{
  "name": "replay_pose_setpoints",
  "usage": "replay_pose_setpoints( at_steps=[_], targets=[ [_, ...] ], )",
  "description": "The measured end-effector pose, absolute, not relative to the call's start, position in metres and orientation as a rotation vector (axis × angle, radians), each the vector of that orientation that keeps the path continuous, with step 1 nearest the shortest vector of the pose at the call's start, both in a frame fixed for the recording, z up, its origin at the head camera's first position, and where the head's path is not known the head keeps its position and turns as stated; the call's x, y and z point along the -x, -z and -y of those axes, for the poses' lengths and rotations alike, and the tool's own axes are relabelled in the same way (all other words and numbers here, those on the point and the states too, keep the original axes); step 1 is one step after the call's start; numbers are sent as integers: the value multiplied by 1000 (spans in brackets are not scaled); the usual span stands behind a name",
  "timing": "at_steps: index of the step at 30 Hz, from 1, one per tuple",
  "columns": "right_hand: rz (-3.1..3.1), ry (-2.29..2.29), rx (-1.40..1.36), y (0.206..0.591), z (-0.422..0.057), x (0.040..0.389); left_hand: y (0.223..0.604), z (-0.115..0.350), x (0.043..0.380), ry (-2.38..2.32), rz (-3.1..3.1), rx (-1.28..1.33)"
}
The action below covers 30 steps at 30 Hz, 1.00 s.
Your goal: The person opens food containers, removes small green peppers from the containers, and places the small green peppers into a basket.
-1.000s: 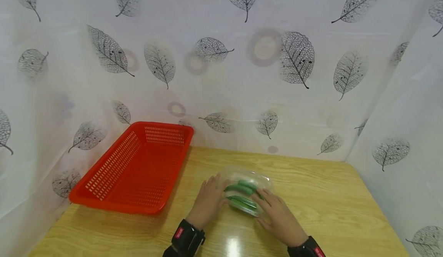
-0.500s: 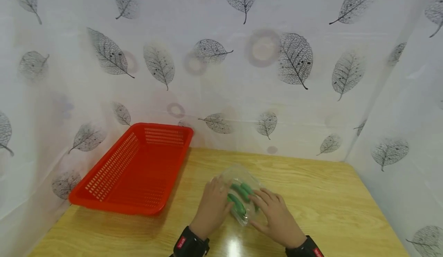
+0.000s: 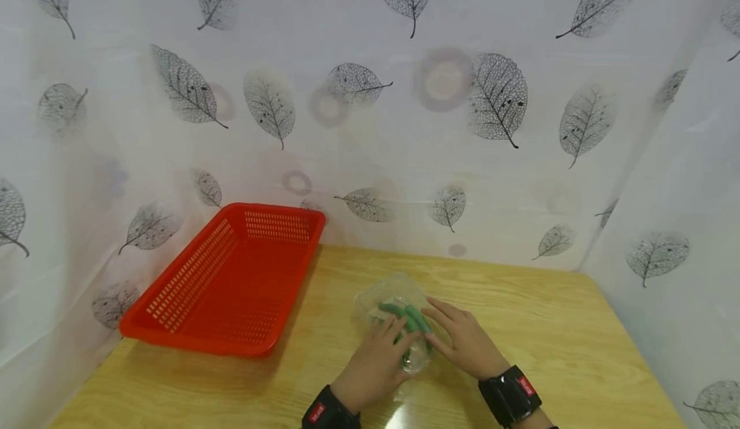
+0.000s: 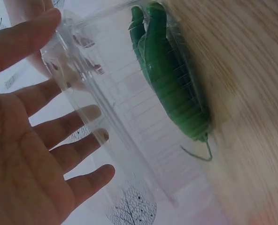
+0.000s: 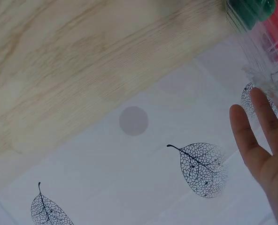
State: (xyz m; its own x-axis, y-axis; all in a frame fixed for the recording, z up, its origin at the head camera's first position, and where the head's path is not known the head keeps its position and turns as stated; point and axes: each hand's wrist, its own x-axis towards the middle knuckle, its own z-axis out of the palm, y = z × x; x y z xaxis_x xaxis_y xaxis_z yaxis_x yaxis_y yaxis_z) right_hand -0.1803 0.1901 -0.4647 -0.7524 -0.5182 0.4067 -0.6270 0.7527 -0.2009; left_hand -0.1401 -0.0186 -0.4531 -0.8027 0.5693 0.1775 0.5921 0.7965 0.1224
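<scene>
A clear plastic box sits on the wooden table with several green peppers inside. Through its ribbed side, the left wrist view shows the peppers lying together, one with a thin curved stem. My left hand reaches over the near left part of the box, fingers spread and nearly straight. Its fingertips lie at the lid's edge in the left wrist view, where the left thumb is also at the rim. My right hand is at the box's right side, its extended fingers right at a corner.
A red slotted basket stands on the table to the left, apart from the box. Behind the wooden table hangs a white leaf-print sheet, which also closes off both sides.
The box has turned clockwise on the table. My left hand has shifted from its left side rightward and nearer, over the box. My right hand has moved slightly along the right side.
</scene>
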Motion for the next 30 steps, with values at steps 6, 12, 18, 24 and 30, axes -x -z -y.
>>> replay_pose_setpoints(
  at_steps=[6, 12, 18, 24, 30],
  targets=[
    [2592, -439, -872, 463, -191, 173, 449, 36, 143, 362, 2923, 863],
    [2596, -436, -858, 463, -193, 168, 450, 51, 153, 440, 2888, 760],
    [2598, -448, -908, 460, -188, 160, 456, 69, 173, 503, 2870, 727],
    [2570, -459, -1014, 459, -175, 152, 458, 84, 188, 612, 2827, 682],
    [2538, -469, -1124, 457, -156, 147, 454, 88, 196, 593, 2821, 617]
  ],
)
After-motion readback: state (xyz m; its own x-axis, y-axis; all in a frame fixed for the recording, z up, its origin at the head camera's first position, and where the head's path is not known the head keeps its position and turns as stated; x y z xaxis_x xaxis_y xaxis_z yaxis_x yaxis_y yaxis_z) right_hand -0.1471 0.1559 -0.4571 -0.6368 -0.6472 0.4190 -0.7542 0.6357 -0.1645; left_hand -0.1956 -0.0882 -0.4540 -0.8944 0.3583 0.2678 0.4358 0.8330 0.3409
